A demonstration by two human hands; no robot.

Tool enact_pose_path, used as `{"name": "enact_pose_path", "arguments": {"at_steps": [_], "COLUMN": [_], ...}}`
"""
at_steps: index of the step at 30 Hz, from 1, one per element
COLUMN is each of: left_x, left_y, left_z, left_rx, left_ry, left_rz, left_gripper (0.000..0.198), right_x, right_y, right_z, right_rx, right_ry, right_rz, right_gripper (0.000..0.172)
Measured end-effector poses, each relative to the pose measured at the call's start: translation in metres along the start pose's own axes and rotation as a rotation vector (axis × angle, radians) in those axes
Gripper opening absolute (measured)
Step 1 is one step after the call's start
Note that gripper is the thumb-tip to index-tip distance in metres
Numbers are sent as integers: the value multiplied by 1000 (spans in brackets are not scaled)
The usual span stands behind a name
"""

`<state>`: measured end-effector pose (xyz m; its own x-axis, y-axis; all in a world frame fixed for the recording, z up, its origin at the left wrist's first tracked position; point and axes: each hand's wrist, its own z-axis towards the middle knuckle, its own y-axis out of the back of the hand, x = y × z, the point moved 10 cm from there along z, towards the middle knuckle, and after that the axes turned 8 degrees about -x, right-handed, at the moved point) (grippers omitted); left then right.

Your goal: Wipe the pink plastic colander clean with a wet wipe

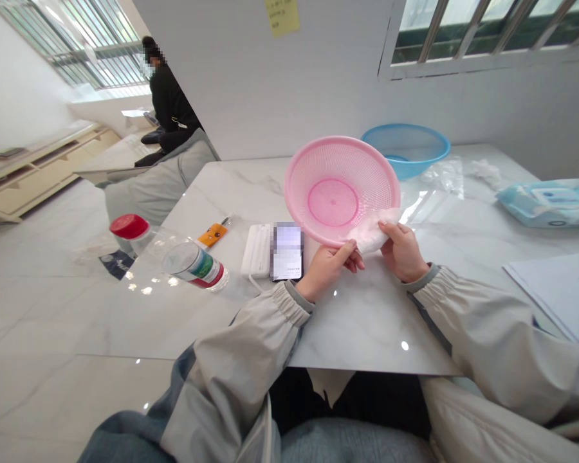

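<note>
A pink mesh basket (313,161) is tilted up over the table, its inside facing me. My left hand (325,270) grips its near rim, thumb on top and fingers curled beneath. At the rim's near right, my right hand (403,249) is closed on a white wipe (372,230), pressing it over the edge of the basket. Part of the wipe lies against the inner mesh wall. The fingertips under the rim are partly hidden.
A blue basket (417,168) stands behind, beside crumpled clear plastic (446,177). To the right are a wipes packet (550,202) and papers (560,289). On the left are a phone (288,254), a white power bank (257,251), an orange key fob (213,235) and a red-capped bottle (205,269). Another person (171,96) sits farther off.
</note>
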<state>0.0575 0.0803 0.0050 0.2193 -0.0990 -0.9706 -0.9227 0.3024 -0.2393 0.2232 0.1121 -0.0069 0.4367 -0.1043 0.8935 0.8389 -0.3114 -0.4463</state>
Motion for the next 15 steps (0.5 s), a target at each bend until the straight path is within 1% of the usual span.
{"name": "enact_pose_path", "arguments": {"at_steps": [6,15], "left_x": [-8,-6], "left_y": [8,8], "left_z": [0,-1], "left_rx": [-59,-67], "left_ry": [-75,-56], "left_rz": [37,7], "left_gripper": [49,44], "right_x": [-2,-2], "right_y": [-4,1], "right_z": [-3,0], "right_rx": [40,-15], "right_ry": [-20,-33], "right_rz": [-36,19], "right_gripper": [35,27]}}
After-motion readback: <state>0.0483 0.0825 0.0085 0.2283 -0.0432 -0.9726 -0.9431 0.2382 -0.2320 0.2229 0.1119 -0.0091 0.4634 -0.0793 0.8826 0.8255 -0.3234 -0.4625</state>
